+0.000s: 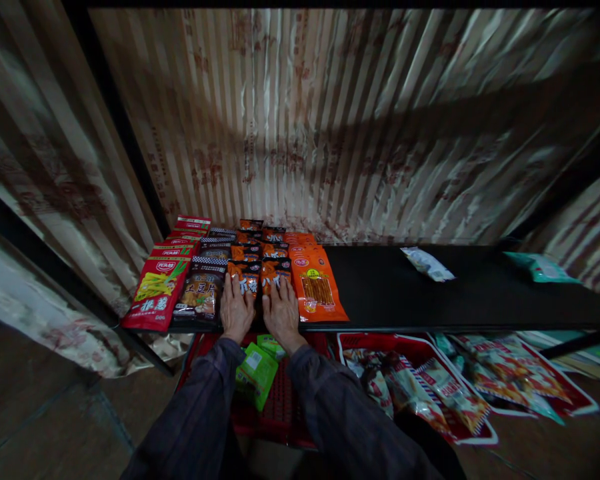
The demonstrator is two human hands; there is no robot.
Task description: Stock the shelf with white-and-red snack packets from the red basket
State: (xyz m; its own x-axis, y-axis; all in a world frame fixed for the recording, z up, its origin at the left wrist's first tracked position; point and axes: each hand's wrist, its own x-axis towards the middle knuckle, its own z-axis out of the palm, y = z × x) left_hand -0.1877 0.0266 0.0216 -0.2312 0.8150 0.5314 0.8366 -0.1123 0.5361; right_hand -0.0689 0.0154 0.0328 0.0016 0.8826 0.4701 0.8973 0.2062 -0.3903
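My left hand lies with fingers spread on the front packet of a black and orange row on the black shelf. Beside it, my right hand rests flat, fingers apart, on the front packet of a matching row. Left of my hands are dark brown packets and, at the shelf's end, red packets. Orange packets lie just right of my right hand. The packets overlap in rows running to the back.
A white packet and a teal packet lie farther right on the shelf. Below are a red basket with green packets and two more red baskets of snack bags. A striped curtain hangs behind; black posts frame the shelf.
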